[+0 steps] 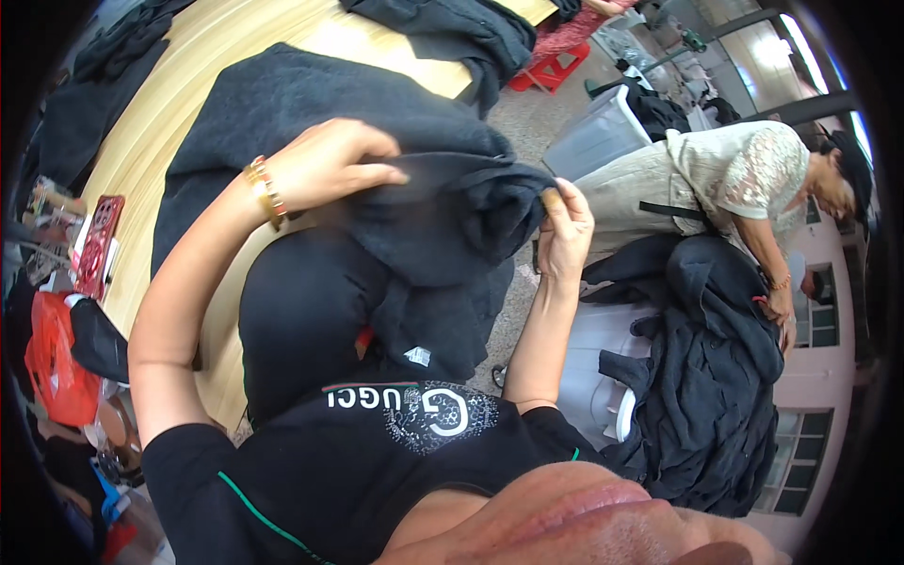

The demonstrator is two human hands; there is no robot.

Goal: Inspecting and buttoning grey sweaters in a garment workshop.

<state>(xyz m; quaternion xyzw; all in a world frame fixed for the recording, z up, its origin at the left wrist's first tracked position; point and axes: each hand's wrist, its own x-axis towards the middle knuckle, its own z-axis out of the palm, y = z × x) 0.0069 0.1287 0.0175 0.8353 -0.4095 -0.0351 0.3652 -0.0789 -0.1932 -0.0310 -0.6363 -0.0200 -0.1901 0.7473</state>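
A black cloth garment (311, 94) spreads over the table and hangs down across my lap, its near part bunched and folded. My left hand (325, 169), with a gold bracelet on the wrist, is over the garment's near fold; its thumb and fingers are apart, and the cloth beside them is blurred. At the right end of the bunched part, my right hand (568, 226) pinches the cloth edge between thumb and fingers. A small white label (417, 356) shows low on the dark cloth in my lap.
More dark garments (452, 38) lie on the wooden table (132, 226). At its left are a red phone (98, 235) and a red bag (58, 353). A co-worker (678, 179) bends over a heap of dark clothes (706, 377) at right, near a grey bin (598, 132).
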